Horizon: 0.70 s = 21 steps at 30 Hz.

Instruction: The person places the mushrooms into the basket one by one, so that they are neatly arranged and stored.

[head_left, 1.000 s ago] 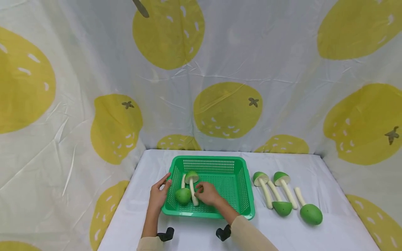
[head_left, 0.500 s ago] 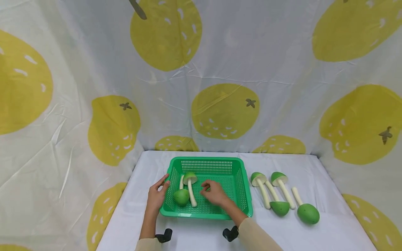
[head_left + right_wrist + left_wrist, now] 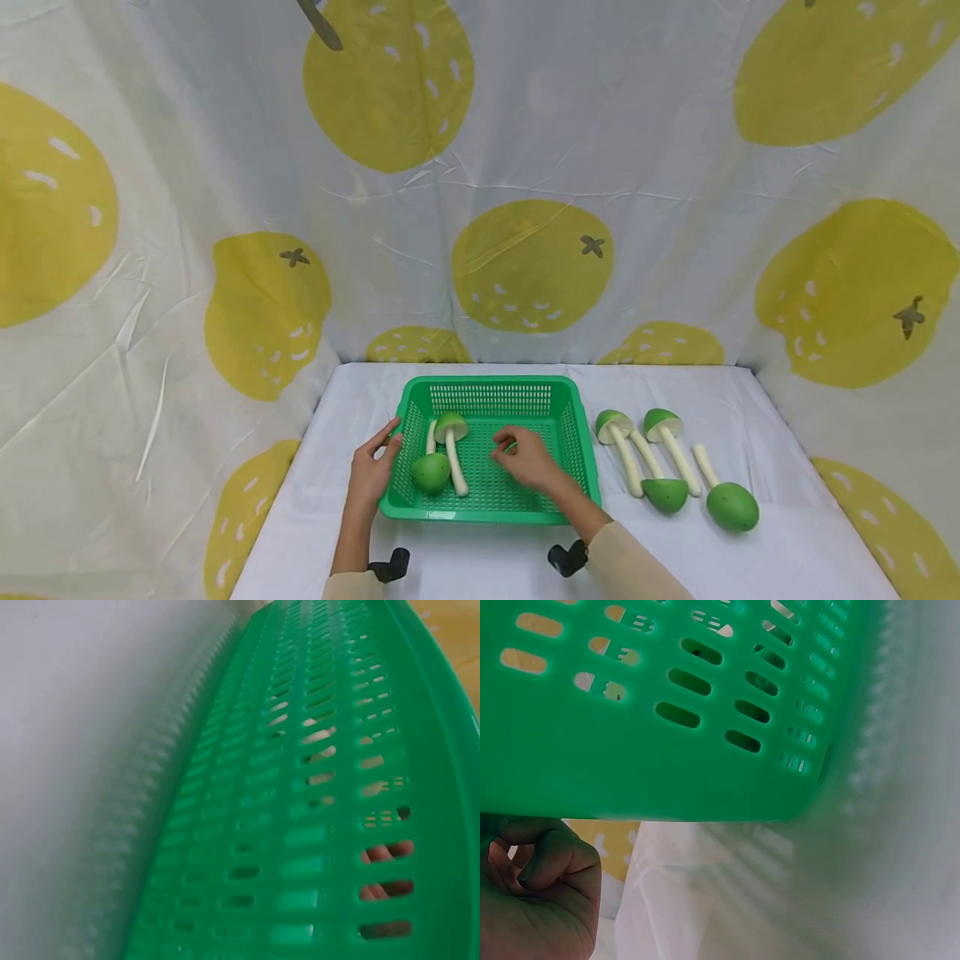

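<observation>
My left hand (image 3: 369,477) is at the left rim of the green plastic basket (image 3: 487,516), thumb on the inner side, gripping it; the left wrist view shows its curled fingers below the basket's slotted wall. Inside, at the left, lie two toy mushrooms with green caps and cream stems: one mushroom (image 3: 431,473) has its cap toward me, the other mushroom (image 3: 453,454) its cap away. My right hand (image 3: 527,457) hovers over the basket's right half, fingers loosely curled, with no mushroom visible in it. Through the slots in the right wrist view, bits of fingers show.
Right of the basket, several more mushrooms lie on the white tablecloth (image 3: 480,567): a left mushroom (image 3: 627,463), a cap-forward mushroom (image 3: 665,495), a mushroom behind it (image 3: 677,454) and a far-right mushroom (image 3: 732,507). A lemon-print curtain (image 3: 525,167) hangs around the table.
My right hand has moved right, away from the mushroom stems in the basket. The left hand stays at the rim, and the mushrooms keep their places. The head view has shifted slightly.
</observation>
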{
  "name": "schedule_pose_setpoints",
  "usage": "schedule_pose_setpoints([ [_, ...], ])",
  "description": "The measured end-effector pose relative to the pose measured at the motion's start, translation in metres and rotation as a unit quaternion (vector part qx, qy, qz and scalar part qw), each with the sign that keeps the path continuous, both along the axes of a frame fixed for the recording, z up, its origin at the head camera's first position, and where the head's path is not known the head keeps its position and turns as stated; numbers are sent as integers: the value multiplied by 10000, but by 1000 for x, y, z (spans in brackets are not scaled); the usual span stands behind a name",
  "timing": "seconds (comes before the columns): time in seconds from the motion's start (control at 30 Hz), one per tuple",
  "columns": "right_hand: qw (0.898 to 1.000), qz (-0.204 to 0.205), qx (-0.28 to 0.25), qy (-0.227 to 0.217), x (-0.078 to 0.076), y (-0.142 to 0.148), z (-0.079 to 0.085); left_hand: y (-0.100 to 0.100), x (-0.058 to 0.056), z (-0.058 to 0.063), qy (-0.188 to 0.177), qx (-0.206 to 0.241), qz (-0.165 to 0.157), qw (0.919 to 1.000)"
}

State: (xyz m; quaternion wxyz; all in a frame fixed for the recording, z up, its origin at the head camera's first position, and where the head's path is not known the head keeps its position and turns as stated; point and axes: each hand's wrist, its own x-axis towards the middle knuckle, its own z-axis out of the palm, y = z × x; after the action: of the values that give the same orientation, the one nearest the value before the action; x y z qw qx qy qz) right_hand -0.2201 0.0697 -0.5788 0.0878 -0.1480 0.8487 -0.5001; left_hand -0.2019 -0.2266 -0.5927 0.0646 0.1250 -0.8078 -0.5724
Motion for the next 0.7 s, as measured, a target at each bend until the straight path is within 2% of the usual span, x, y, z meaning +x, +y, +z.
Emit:
schedule_pose_setpoints([
  [0.27, 9995, -294, -40, 70, 0, 17, 12, 0, 0, -1, 45, 4, -14, 10000],
  [0.57, 9978, -623, -92, 211, 0, 37, 17, -1, 0, 0, 66, 11, -55, 10000],
  [0.7, 9973, -717, -143, 115, -1, 46, 21, 0, 0, 0, 26, -9, -55, 10000],
])
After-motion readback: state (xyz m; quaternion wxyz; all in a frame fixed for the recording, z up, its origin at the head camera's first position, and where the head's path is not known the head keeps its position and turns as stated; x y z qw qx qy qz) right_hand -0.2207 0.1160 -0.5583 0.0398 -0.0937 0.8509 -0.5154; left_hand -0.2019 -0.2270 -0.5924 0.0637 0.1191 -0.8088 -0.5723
